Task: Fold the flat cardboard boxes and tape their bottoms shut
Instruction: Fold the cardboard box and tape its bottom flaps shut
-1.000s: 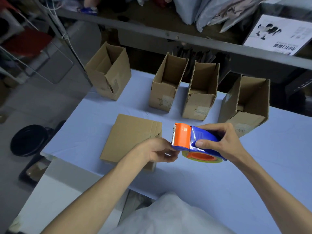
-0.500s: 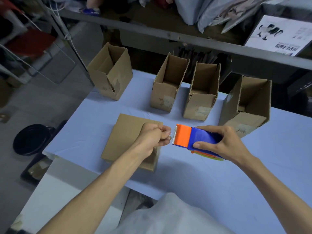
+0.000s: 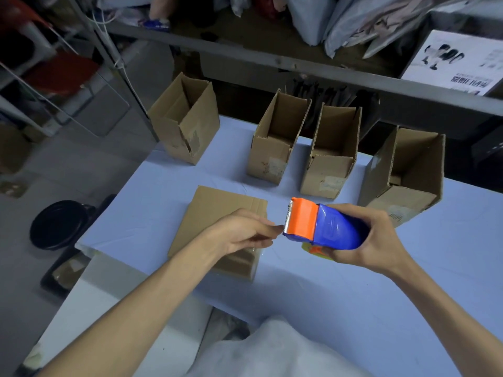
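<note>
My right hand (image 3: 373, 240) grips a blue and orange tape dispenser (image 3: 321, 224) above the table, its toothed blade pointing left. My left hand (image 3: 239, 232) reaches towards it with fingers stretched out, the fingertips at the blade's edge; whether they hold any tape is unclear. Under my left hand lies a flat cardboard box (image 3: 215, 213) on the pale blue table (image 3: 353, 295). Several folded boxes stand open along the far side: one at the left corner (image 3: 187, 123), two side by side in the middle (image 3: 275, 148) (image 3: 332, 159), and one tilted at the right (image 3: 405, 170).
A grey metal shelf rail (image 3: 299, 66) runs behind the boxes, with bags and a white printed carton (image 3: 457, 63) above it. A black round bin (image 3: 58, 225) sits on the floor to the left of the table. The table's near left edge drops off beside my left forearm.
My left hand has opened from a fist and stretched its fingers to the dispenser's blade. The right hand has tipped the dispenser up slightly.
</note>
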Motion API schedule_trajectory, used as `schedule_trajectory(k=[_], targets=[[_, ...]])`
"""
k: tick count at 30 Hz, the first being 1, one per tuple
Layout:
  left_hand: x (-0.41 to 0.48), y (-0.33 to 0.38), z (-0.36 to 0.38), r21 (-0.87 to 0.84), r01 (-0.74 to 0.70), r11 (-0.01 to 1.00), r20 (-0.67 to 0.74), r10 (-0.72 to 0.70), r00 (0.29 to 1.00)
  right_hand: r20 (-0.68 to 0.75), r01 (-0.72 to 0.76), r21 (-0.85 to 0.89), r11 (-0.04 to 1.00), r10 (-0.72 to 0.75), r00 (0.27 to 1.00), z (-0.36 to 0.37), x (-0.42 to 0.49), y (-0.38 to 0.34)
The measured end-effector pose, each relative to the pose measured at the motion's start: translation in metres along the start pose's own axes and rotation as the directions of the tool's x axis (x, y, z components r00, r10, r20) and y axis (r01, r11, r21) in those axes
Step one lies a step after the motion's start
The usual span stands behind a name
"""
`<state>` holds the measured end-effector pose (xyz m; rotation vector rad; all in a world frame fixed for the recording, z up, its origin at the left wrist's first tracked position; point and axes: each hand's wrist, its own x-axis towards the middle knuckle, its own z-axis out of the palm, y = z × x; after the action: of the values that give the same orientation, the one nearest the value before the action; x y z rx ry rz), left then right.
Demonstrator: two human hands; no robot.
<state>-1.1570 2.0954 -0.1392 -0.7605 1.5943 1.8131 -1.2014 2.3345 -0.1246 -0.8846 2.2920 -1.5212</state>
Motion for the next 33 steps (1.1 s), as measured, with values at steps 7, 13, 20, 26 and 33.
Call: schedule_trajectory(k=[7,13,20,26,33], targets=[[-0.008,0.003,-0.008,0.018,0.044,0.999,0.093,-0.045,0.995,0.060,0.056,-0.082,0.995,-0.051,0.997,-0.004,0.002,-0.003],[-0.003,0.005,-0.006,0.230,-0.199,0.953,-0.177,0.242,0.954,0.108,0.066,-0.253,0.965,-0.040,0.993,-0.003,0.008,0.005],[0.022,-0.013,-0.003,0.424,-0.101,0.900,-0.405,0.288,0.868,0.180,0.012,-0.420,0.907,0.070,0.981,0.015,0.012,0.045],[0.027,-0.023,-0.010,0.391,-0.072,0.918,-0.426,0.249,0.870,0.153,-0.016,-0.518,0.855,0.111,0.982,0.026,0.009,0.054],[0.023,-0.027,-0.009,0.403,-0.049,0.914,-0.441,0.241,0.865,0.210,-0.006,-0.630,0.777,0.178,0.961,0.034,-0.003,0.050]])
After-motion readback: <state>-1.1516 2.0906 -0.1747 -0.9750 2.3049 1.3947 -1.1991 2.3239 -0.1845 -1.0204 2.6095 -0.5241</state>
